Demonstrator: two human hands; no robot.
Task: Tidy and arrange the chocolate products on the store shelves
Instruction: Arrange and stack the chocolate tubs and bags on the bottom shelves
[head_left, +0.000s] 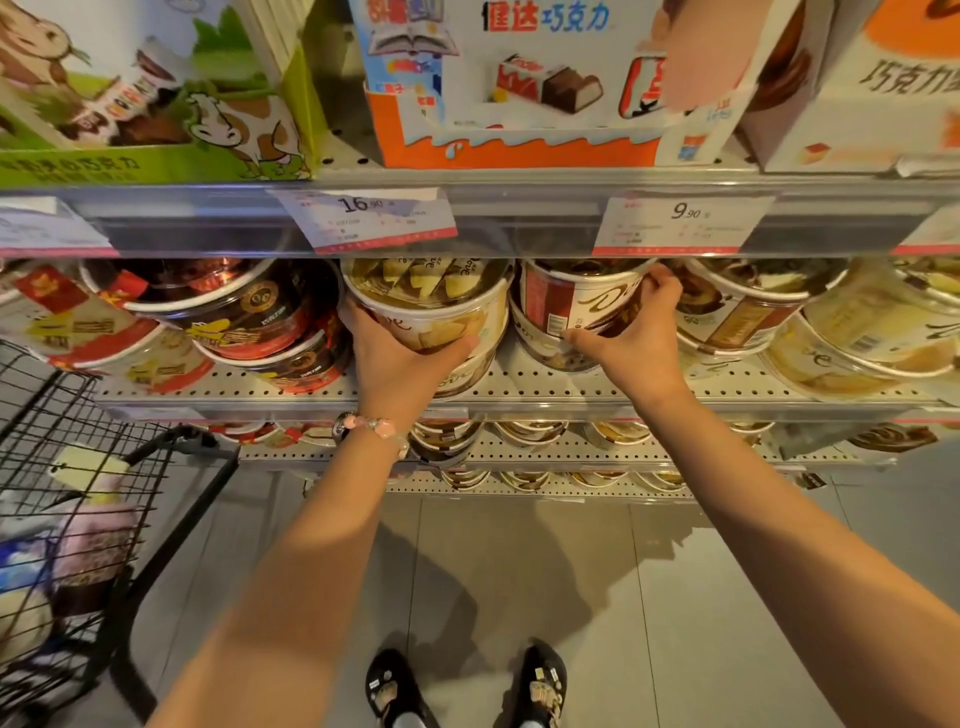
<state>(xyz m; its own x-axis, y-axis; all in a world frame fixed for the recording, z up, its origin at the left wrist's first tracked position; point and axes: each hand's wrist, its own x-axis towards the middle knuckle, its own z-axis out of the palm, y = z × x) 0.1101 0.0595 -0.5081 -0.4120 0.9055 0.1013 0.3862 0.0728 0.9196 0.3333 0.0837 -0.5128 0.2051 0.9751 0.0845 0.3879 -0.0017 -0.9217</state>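
Head view. Both hands work the middle shelf (519, 387), just below the price rail. The left hand (400, 358) cups the upper cream Dove tub (431, 306) from beneath, thumb out at 3 o'clock against its front and fingers wrapped round the side at 9 o'clock; this tub sits on a second cream tub under it. The right hand (631, 332) clamps the brown-and-white Dove tub (576, 306) next door, fingertips hooked over its rim at 1 o'clock and thumb pressed low on its label at 8 o'clock. The two tubs stand just beside each other, at 12 o'clock from the person.

To do this step well, I judge each tub should be turned until its logo faces out, then seated square on the one under it and drawn level with the shelf edge. The brown tub shows its barcode side, so it likely needs the larger turn. Lifting slightly before turning would spare the lower tubs a shove.

Hard to make out: the shelf rail hides the tubs' lids and whatever stands behind them. The red-and-black tubs (228, 312) at 10 o'clock lean, their contact unclear. Lower shelves show only tub rims. The wire basket (78, 467) at 8 o'clock is cut off, its contents blurred.
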